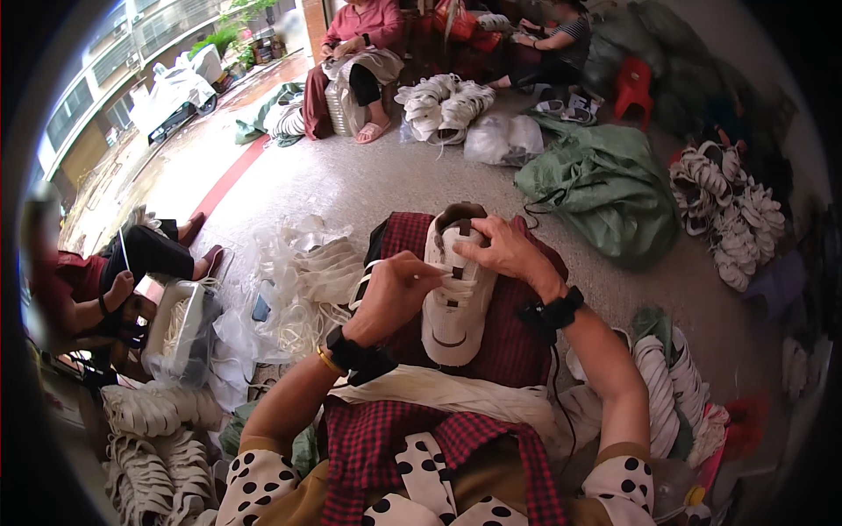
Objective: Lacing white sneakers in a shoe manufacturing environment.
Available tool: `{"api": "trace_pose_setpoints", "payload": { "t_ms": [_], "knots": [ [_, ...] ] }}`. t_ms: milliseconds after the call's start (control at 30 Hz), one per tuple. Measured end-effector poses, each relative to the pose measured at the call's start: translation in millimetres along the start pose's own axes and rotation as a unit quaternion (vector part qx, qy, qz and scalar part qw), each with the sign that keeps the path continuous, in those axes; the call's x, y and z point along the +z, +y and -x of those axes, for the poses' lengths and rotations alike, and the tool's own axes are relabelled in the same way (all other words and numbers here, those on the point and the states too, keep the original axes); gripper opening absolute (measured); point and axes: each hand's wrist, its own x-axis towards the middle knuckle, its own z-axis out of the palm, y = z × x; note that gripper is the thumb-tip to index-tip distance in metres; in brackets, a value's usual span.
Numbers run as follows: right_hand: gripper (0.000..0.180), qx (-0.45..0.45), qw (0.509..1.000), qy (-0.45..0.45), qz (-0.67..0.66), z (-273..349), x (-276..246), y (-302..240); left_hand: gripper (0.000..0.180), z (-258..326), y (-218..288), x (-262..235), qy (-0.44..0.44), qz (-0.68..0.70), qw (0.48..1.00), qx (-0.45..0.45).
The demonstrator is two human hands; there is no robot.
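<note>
A cream-white sneaker (pixel 454 329) lies sole down on a dark red checkered cloth (pixel 517 342) over my lap, its toe pointing toward me. A pale shoelace (pixel 460 287) crosses its lower eyelets. At the sneaker's left edge, my left hand (pixel 395 285) has thumb and fingers pinched on the lace. My right hand (pixel 509 250) grips the sneaker's right upper side, thumb against the tongue and fingers near the collar. Across my lap, nearer my body, stretches a bundle of off-white laces (pixel 438 387).
Piles of shoe uppers (pixel 167 416) stand at lower left, with more shoes (pixel 732 206) at far right. A plastic-lined box (pixel 180 329) and clear bags (pixel 263 263) lie left. A green sack (pixel 605 188) sits ahead right. Co-workers sit at left (pixel 83 289) and at the back (pixel 373 35).
</note>
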Motion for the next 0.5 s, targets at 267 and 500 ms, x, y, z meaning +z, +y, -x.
{"api": "trace_pose_setpoints", "payload": {
  "t_ms": [267,500],
  "knots": [
    [0.039,-0.018,0.962,-0.036,-0.27,-3,8,28,0.017,11,-1,7,0.019,0.033,0.999,-0.026],
    [0.034,-0.021,0.952,-0.04,-0.302,-5,6,19,0.015,0,0,9,0.04,0.022,0.997,-0.067]
  ]
}}
